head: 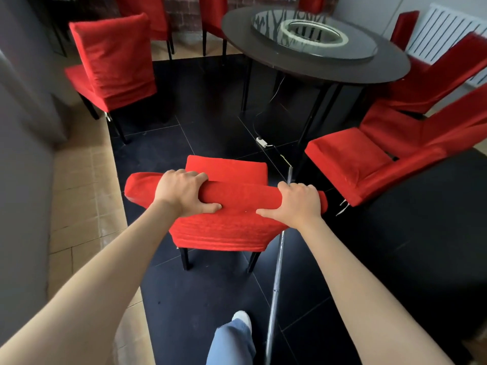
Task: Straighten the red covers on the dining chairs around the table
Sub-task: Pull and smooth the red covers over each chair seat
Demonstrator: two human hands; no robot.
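Directly below me stands a dining chair with a red cover (pixel 226 227), seen from behind its backrest, its seat pointing toward the table. My left hand (pixel 181 192) grips the top of the backrest left of centre, fingers over the front and thumb on the back. My right hand (pixel 297 200) grips the top near its right corner in the same way. The cover's fabric shows horizontal wrinkles on the back below my hands.
A round dark table (pixel 390 71) with a glass turntable stands ahead. Several red-covered chairs ring it: one at the left (pixel 113 61), two at the right (pixel 369 159). A thin metal pole (pixel 276 272) leans by the chair's right side. A white radiator (pixel 442 30) stands at the far right.
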